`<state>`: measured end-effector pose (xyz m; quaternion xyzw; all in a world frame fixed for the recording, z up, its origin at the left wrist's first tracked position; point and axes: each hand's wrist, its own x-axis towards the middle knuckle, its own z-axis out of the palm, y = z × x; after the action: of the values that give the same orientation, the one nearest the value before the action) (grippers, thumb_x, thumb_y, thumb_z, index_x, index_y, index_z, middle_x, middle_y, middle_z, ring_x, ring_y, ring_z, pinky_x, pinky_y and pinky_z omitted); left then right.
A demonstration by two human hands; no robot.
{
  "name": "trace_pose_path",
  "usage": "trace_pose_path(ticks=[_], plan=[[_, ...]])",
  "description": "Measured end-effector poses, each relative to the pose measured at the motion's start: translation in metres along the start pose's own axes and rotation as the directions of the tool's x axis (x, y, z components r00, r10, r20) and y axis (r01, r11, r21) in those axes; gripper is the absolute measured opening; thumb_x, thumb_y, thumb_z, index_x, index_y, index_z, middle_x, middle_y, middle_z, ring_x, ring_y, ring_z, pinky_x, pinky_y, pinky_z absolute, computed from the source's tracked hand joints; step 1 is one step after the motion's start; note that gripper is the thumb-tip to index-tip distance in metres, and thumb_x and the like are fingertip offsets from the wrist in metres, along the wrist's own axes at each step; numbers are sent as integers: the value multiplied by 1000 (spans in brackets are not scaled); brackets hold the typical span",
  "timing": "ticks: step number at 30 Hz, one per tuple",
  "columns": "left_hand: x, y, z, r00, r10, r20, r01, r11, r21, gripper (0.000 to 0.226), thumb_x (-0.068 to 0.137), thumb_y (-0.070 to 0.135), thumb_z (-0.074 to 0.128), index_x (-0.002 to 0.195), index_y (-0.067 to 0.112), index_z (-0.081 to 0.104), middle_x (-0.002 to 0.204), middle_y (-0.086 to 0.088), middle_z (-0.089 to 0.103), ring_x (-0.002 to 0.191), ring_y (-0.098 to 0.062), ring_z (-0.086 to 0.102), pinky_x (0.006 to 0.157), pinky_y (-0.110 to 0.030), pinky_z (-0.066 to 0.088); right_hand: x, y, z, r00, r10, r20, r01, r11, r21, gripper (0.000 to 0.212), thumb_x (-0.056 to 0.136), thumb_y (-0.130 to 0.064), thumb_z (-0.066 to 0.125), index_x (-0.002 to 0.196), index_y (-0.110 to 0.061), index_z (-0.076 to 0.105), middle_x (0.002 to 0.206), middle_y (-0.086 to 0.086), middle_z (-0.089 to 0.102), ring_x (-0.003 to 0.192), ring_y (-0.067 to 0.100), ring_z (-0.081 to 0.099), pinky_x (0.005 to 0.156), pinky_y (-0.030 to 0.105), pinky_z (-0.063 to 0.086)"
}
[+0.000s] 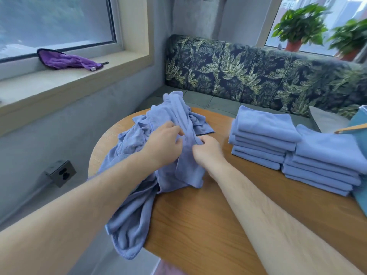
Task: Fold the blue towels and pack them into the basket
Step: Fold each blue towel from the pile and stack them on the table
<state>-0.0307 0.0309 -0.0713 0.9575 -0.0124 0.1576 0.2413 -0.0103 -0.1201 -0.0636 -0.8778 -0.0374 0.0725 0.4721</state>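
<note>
— Head view: how did that towel [178, 120] handle?
— Soft, light, floppy terry. It lay heaped on the wooden bench [198, 215], near the folded stacks [264, 135]. The left hand [162, 143] and right hand [208, 151] had fingers [177, 132] pinching a bunched fold. I'd take the hemmed corners, or it would sag.

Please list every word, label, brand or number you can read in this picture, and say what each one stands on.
No text can be read anywhere in this view.
The white tag on the purple cloth: too small to read.
The crumpled blue towel, folded blue towels, basket and metal socket box: no print visible.
</note>
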Motion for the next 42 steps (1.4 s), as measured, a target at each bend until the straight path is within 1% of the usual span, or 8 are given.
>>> trace_pose_path(ticks=[5, 11, 13, 18, 20, 24, 31, 42], plan=[[-2, 9, 41, 989, 46, 142, -86, 953, 291, 44, 96, 28, 49, 137, 16, 53, 147, -2, 47, 135, -28, 43, 107, -40, 32, -57, 28, -30, 995, 24, 95, -6, 983, -181, 14, 87, -13, 51, 99, -15, 58, 90, -3, 61, 71, 12, 53, 56, 27, 39], [-33, 28, 69, 977, 64, 203, -107, 972, 209, 27, 99, 31, 49, 107, 16, 70, 108, -4, 60, 106, -28, 56, 87, -44, 48, -70, 44, -50, 974, 130, 186, -38, 902, -429, 21, 96, -23, 51, 77, -28, 44, 94, 7, 58, 86, 26, 55, 70, 31, 40], [-53, 42, 64, 974, 79, 213, -104, 988, 112, 33, 93, 37, 47, 95, 16, 72, 96, -3, 62, 98, -28, 58, 82, -44, 49, -54, 54, -47, 992, 103, 69, -69, 922, -381, 23, 95, -37, 51, 96, -15, 57, 112, 11, 64, 102, 30, 60, 75, 33, 42], [-99, 68, 43, 957, 92, 276, -80, 995, -52, 31, 92, 35, 54, 74, 13, 65, 72, -1, 62, 74, -19, 57, 67, -36, 45, -20, 75, -37, 998, 12, -56, -38, 872, -488, 44, 101, -42, 49, 130, -9, 49, 136, 19, 48, 129, 39, 44, 101, 44, 39], [-96, 63, 38, 989, 60, 139, -52, 997, -55, 30, 93, 29, 54, 72, 10, 62, 69, -4, 59, 71, -23, 54, 66, -41, 46, -21, 85, -33, 999, -37, -40, 11, 857, -515, 42, 101, -40, 53, 131, -11, 52, 133, 15, 48, 127, 37, 45, 103, 43, 40], [-90, 43, 53, 998, -65, -12, 66, 979, 191, 24, 93, 24, 61, 107, 6, 65, 108, -14, 57, 101, -37, 51, 83, -46, 47, -49, 108, -20, 974, -186, -131, 101, 870, -483, 19, 102, -29, 51, 110, -14, 58, 118, 9, 56, 111, 33, 53, 91, 42, 42], [-116, 43, 80, 953, -207, -221, 245, 956, 161, 46, 86, 37, 75, 106, -3, 63, 99, -23, 57, 89, -43, 54, 78, -50, 47, -89, 133, -30, 901, -281, -331, 107, 882, -459, 12, 104, -23, 47, 95, -16, 52, 101, 5, 58, 93, 28, 54, 83, 39, 39], [-156, 67, 70, 986, -164, -11, 160, 973, -167, 19, 100, 36, 53, 102, 17, 52, 88, -7, 58, 87, -35, 55, 82, -46, 44, -170, 146, -59, 924, -98, -369, 14, 974, -224, 11, 107, -22, 41, 100, -14, 46, 84, 2, 61, 74, 29, 53, 65, 39, 37]])
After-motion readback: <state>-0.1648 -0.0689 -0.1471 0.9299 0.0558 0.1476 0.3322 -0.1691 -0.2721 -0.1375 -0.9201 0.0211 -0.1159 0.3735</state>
